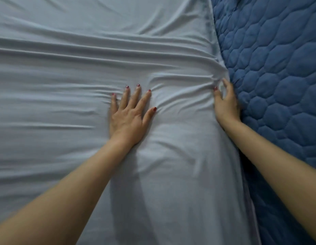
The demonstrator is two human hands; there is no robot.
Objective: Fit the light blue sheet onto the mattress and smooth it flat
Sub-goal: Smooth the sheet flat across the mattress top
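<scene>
Pressing flat on light blue sheet, left hand fingers spread, right hand pinching sheet edge beside quilted mattress

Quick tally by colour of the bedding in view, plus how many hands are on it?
Light blue sheet: 1
Dark blue quilted mattress cover: 1
Hands on the bedding: 2, left hand and right hand
Total: 4

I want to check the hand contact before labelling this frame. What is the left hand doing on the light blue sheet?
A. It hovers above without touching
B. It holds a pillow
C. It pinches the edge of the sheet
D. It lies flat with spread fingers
D: the left hand presses flat on the light blue sheet, fingers straight and spread, while the right hand grips the sheet's edge.
</scene>
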